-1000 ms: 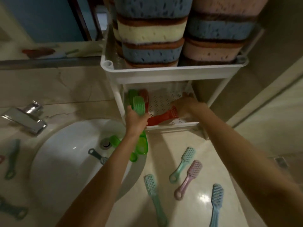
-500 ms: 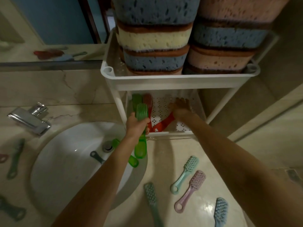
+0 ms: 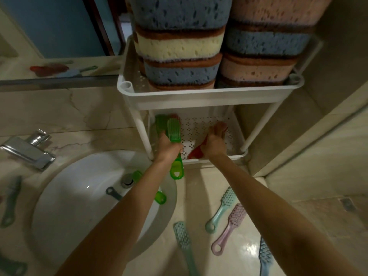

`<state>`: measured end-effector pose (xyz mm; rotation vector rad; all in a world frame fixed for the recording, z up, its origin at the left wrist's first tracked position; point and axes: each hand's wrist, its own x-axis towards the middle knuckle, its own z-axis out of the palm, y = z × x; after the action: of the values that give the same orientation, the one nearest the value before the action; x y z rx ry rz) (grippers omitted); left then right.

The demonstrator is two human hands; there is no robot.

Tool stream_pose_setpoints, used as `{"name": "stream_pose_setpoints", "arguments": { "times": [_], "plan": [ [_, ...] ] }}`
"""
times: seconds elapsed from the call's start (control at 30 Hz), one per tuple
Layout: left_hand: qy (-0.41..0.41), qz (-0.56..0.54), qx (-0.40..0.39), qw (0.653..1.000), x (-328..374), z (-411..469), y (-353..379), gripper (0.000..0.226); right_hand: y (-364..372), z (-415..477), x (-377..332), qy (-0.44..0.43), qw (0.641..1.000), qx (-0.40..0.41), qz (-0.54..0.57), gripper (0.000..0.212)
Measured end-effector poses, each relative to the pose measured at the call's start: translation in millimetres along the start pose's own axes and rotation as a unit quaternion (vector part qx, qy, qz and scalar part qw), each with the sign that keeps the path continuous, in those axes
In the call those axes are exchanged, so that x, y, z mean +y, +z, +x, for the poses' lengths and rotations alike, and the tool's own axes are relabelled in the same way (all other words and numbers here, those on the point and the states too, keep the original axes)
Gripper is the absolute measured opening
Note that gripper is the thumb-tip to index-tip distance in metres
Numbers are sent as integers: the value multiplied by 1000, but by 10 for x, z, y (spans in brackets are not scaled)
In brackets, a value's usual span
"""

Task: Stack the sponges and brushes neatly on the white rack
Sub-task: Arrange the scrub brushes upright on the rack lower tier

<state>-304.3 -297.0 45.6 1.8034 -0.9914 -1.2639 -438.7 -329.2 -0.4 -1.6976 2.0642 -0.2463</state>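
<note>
Left hand (image 3: 168, 145) is curled round the neck of a green brush (image 3: 174, 130). The bristle end is in on the lower shelf (image 3: 201, 126) at 11 o'clock, and the handle still hangs out over the front lip. Right hand (image 3: 214, 143) is wrapped round a red brush (image 3: 196, 154) at the shelf's front centre. How tight that grip is, can't tell.

Change over the last second: the left hand pushed the green brush deeper in. The right hand slid back from the far end of the red brush toward the lip. My read is both brushes are being lined up side by side, neither released yet.

Rest, big to small:
- White rack (image 3: 199, 98) at 12 o'clock. The top tray is full with two columns of sponges (image 3: 179, 46), so that half looks done.
- Sink (image 3: 65, 206) at 8 o'clock, with a second green brush (image 3: 160, 198) and a dark one (image 3: 112, 193) in it.
- Tap (image 3: 29, 150) at 9 o'clock.
- Four pastel brushes (image 3: 231, 230) loose on the counter at 5 o'clock, and more at the 8 o'clock edge, blurred.

Plenty of brushes left to rack.

No brand, label or text readable anywhere.
</note>
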Motion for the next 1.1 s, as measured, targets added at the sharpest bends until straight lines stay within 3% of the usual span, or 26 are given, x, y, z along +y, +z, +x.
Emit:
{"name": "stream_pose_setpoints", "arguments": {
  "times": [0.07,0.2,0.33,0.43,0.53,0.6,0.7,0.77,0.9,0.97,1.1],
  "plan": [
    [12,6,-17,1000,27,-6,61,54,-24,23,98,9,1000,10,21,40],
    [19,18,-24,999,73,43,205,66,-104,58,319,6,989,23,146,49],
    [34,78,-24,996,132,172,410,60,-224,147,329,14,988,5,156,25],
    [49,106,-27,993,121,242,572,63,-237,202,322,-5,989,25,143,24],
    [71,147,-8,987,35,356,662,70,-147,192,363,-26,990,40,133,35],
    [80,173,-3,982,-2,416,683,70,-66,194,369,-7,995,36,92,54],
    [104,226,14,968,-12,459,669,64,14,169,296,18,998,-4,58,83],
    [119,279,46,952,-12,507,637,59,68,182,255,12,998,-2,54,89],
    [108,340,46,933,7,583,588,42,47,249,283,-7,993,19,118,61],
    [105,366,29,924,34,590,554,23,1,249,310,-43,990,25,131,62],
    [99,413,19,905,33,583,504,34,17,242,321,-64,995,9,73,54]
  ]
}}
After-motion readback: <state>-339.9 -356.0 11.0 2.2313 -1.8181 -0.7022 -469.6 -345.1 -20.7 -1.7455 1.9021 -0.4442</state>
